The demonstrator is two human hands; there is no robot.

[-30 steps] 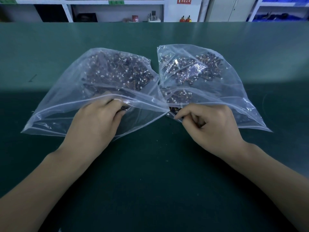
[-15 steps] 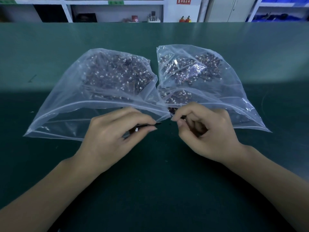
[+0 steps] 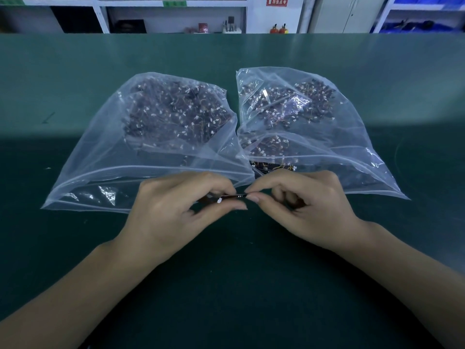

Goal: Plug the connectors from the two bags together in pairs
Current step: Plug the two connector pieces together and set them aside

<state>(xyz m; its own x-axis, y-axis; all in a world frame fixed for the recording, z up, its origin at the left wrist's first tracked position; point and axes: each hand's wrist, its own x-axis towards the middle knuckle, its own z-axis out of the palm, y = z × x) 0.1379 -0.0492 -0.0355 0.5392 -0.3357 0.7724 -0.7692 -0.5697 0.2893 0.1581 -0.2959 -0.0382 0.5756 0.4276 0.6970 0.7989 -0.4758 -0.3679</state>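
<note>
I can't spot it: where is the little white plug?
In the head view, the white plug sits between the left hand fingertips, just in front of the left bag.

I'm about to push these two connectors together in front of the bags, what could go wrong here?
The connector piece is tiny and dark, pinched only at the fingertips of the left hand and right hand, so it may slip or mate misaligned. Dropped on the dark green mat, it would be hard to spot.

Single head-worn wide-angle view, looking forward and down from close above the left hand (image 3: 176, 212) and right hand (image 3: 309, 210); green worktop (image 3: 226, 285) beneath them, shelving (image 3: 171, 11) far beyond
</note>
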